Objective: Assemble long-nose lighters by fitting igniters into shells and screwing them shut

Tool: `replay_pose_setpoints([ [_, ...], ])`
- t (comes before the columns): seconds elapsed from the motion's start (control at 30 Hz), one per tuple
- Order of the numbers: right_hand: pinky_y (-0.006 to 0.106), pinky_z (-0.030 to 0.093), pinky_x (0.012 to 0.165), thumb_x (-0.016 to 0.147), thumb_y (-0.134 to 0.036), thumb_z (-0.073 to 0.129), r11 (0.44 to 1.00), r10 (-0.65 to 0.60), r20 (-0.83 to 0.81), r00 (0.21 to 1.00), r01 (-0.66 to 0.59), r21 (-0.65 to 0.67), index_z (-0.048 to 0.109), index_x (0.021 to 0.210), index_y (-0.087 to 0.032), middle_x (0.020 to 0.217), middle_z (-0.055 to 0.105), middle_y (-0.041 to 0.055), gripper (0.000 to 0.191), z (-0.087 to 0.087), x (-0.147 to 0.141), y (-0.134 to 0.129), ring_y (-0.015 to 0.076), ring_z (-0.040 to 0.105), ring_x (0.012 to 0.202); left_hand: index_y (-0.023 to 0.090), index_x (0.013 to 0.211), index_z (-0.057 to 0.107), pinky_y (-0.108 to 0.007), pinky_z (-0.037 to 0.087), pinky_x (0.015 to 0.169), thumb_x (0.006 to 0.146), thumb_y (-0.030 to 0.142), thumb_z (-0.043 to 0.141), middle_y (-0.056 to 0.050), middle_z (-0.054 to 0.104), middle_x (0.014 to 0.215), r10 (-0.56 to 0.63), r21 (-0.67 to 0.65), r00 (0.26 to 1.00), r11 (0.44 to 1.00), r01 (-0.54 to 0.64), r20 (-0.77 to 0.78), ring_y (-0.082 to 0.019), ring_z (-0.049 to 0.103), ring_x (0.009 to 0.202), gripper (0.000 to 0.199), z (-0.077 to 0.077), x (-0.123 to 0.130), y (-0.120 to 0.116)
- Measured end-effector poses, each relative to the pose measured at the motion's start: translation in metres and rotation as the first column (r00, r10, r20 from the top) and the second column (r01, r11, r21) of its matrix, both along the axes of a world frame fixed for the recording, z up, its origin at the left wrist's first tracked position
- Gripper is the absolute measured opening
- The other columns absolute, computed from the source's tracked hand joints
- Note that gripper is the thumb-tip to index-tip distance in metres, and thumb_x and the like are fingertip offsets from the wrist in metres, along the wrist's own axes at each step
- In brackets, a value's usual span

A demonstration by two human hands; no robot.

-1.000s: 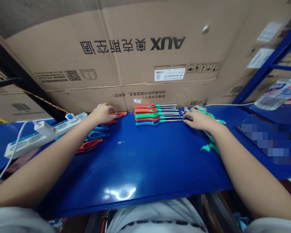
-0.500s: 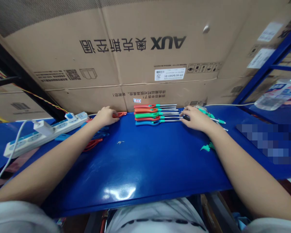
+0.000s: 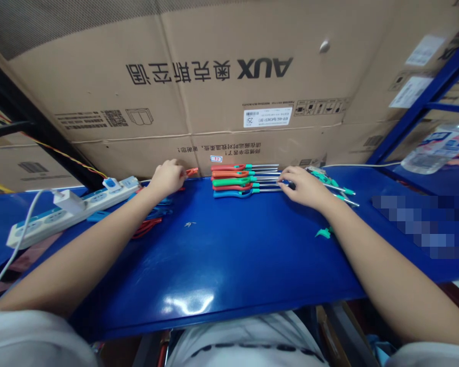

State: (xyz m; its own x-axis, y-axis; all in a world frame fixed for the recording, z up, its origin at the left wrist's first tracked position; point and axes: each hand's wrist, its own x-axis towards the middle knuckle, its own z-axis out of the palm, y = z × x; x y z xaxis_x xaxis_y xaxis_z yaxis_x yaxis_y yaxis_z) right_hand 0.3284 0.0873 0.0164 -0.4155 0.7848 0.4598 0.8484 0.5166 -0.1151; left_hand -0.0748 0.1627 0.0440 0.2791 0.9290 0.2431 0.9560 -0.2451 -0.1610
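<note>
My left hand is closed at the back left of the blue table, pinching an orange-red plastic piece like a lighter handle part. My right hand curls around a small black object, mostly hidden by the fingers, by the metal tube tips of the lighters. Between my hands several long-nosed lighters lie side by side, among them a blue lighter in front and a green lighter. Beneath my left wrist lie blue handle parts and red handle parts.
A white power strip with plugs runs along the left. Tubes with green ends lie beyond my right wrist, a green piece nearer. Tiny pins lie mid-table. A cardboard sheet stands behind; a plastic bottle lies right.
My left hand has risen slightly with the orange-red piece, which is now tilted off the table. My right hand has shifted a little left with the black object.
</note>
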Motion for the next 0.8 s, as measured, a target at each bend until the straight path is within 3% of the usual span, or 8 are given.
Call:
replay_pose_setpoints([
  [0.17,0.042,0.054,0.092,0.096,-0.025,0.049,0.976,0.189,-0.123,0.974,-0.173,0.129,0.066,0.104,-0.022,0.107,0.069,0.0102,0.019,0.002,-0.028,-0.014,0.0264,0.064,0.103,0.014,0.105,0.07,-0.045,0.044,0.092,0.098,0.027,0.045,-0.017,0.061,0.12,-0.047,0.141,0.999,0.989,0.043,0.024,-0.035,0.054,0.116,0.029,0.019,0.019,-0.032],
  [0.3,0.039,0.053,0.088,0.096,-0.03,0.053,0.974,0.226,-0.23,0.947,-0.222,0.042,0.06,0.126,-0.025,0.116,0.066,0.0101,0.031,0.008,-0.05,-0.032,0.0236,0.064,0.097,0.015,0.103,0.068,-0.051,0.038,0.096,0.1,0.028,0.043,-0.017,0.059,0.119,-0.229,0.292,0.971,0.936,0.199,0.071,-0.037,0.052,0.116,0.028,0.023,0.048,-0.08],
  [0.4,0.037,0.054,0.081,0.092,-0.036,0.062,0.957,0.254,-0.319,0.913,-0.285,-0.054,0.055,0.131,-0.027,0.12,0.061,0.0101,0.041,0.011,-0.059,-0.042,0.0216,0.062,0.091,0.017,0.097,0.069,-0.05,0.039,0.09,0.099,0.026,0.047,-0.016,0.061,0.115,-0.379,0.248,0.924,0.9,0.357,0.044,-0.035,0.054,0.11,0.024,0.012,0.072,-0.113],
  [0.5,0.035,0.055,0.079,0.087,-0.036,0.07,0.898,0.324,-0.36,0.875,-0.404,-0.173,0.059,0.123,-0.028,0.122,0.055,0.0091,0.039,0.011,-0.063,-0.045,0.0203,0.059,0.093,0.017,0.095,0.068,-0.046,0.042,0.085,0.1,0.024,0.048,-0.014,0.063,0.112,-0.499,0.152,0.867,0.857,0.493,-0.003,-0.031,0.056,0.104,0.021,-0.009,0.093,-0.132],
  [0.67,0.033,0.051,0.089,0.086,-0.028,0.071,0.745,0.433,-0.313,0.845,-0.531,-0.404,0.067,0.104,-0.022,0.109,0.055,0.005,0.019,0.002,-0.065,-0.041,0.0178,0.058,0.097,0.016,0.099,0.067,-0.044,0.042,0.088,0.102,0.026,0.047,-0.011,0.063,0.107,-0.593,0.071,0.805,0.805,0.589,0.035,-0.027,0.056,0.1,0.022,-0.04,0.114,-0.141],
  [0.8,0.03,0.048,0.084,0.088,-0.027,0.07,0.669,0.443,-0.309,0.842,-0.54,-0.511,0.07,0.091,-0.017,0.099,0.054,0.0036,0.01,-0.003,-0.062,-0.036,0.0159,0.057,0.089,0.017,0.098,0.065,-0.046,0.043,0.094,0.1,0.025,0.052,-0.011,0.062,0.11,-0.634,0.037,0.765,0.772,0.635,0.111,-0.028,0.056,0.105,0.016,-0.045,0.118,-0.144],
])
